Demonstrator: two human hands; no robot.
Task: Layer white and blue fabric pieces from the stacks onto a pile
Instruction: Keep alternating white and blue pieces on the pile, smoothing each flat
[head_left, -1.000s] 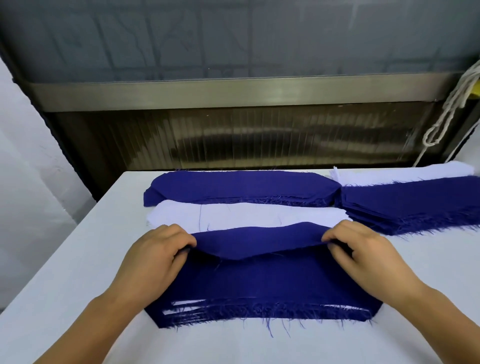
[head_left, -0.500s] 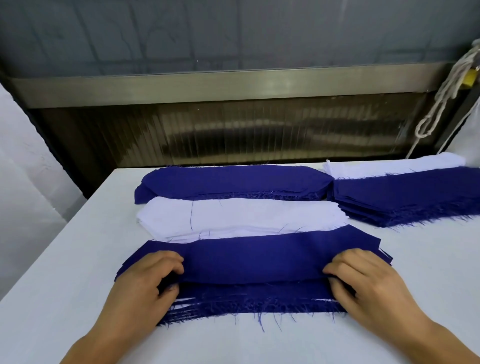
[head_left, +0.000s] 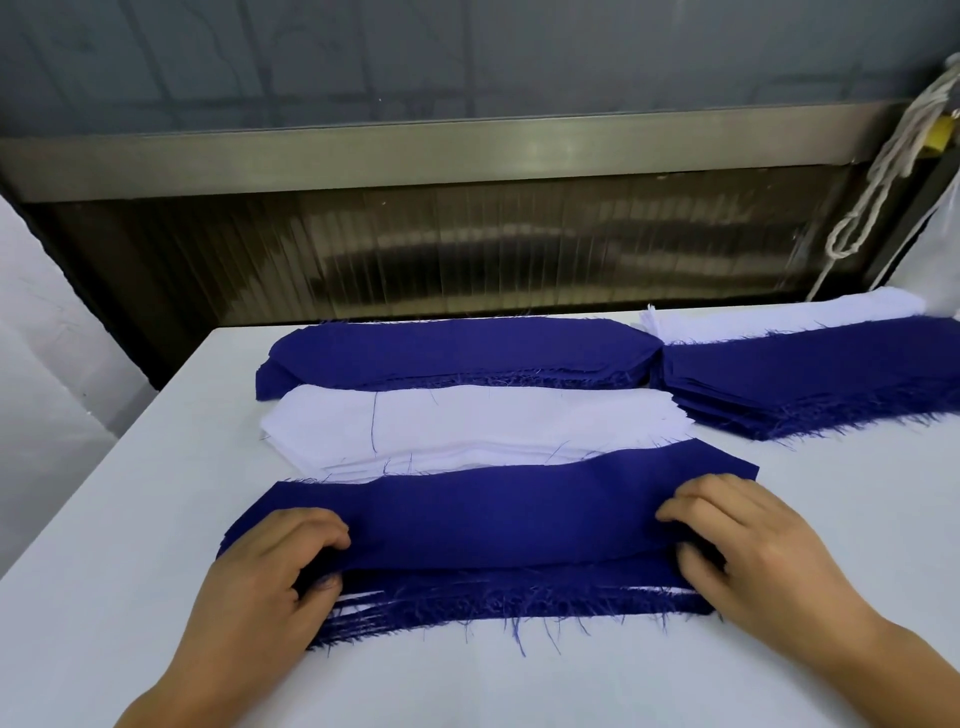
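A blue fabric piece (head_left: 498, 514) lies across the top of the near pile (head_left: 509, 605), whose frayed blue and white edges show below it. My left hand (head_left: 270, 577) pinches the piece's left end, fingers curled over it and thumb under. My right hand (head_left: 748, 551) pinches the right end the same way. Behind the pile lies the white stack (head_left: 467, 426), and behind that a blue stack (head_left: 457, 353).
The white table (head_left: 104, 545) carries another blue stack (head_left: 810, 379) and a white stack (head_left: 779, 319) at the back right. A dark ribbed panel and metal rail rise behind the table. A white rope (head_left: 883, 171) hangs at the upper right.
The blue piece came down from a raised fold and was spread flat over the near pile. Both hands moved toward me and slightly apart while keeping hold of its ends.
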